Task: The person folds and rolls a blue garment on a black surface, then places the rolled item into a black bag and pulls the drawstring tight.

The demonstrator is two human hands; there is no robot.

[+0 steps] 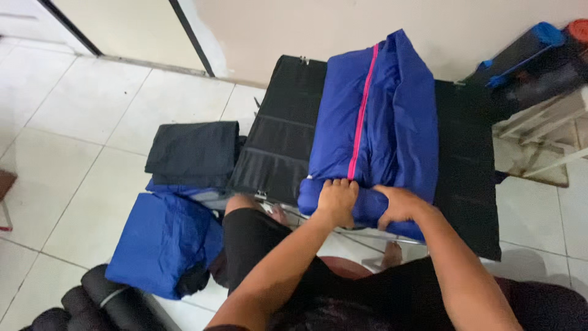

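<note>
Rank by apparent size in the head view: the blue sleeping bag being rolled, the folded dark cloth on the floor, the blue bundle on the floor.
1. Blue sleeping bag
2. Blue bundle, though nearer the camera
3. Folded dark cloth

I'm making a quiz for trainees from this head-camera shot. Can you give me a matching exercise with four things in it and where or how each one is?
Things:
1. blue sleeping bag
2. dark folded cloth
3. left hand
4. pink zipper

Places or states:
A. on the floor, left of the black cot
B. runs lengthwise down the blue fabric
C. lies on the black cot, near end rolled
D. pressed on the rolled near end, beside the right hand

Pairs: 1-C, 2-A, 3-D, 4-B
</note>
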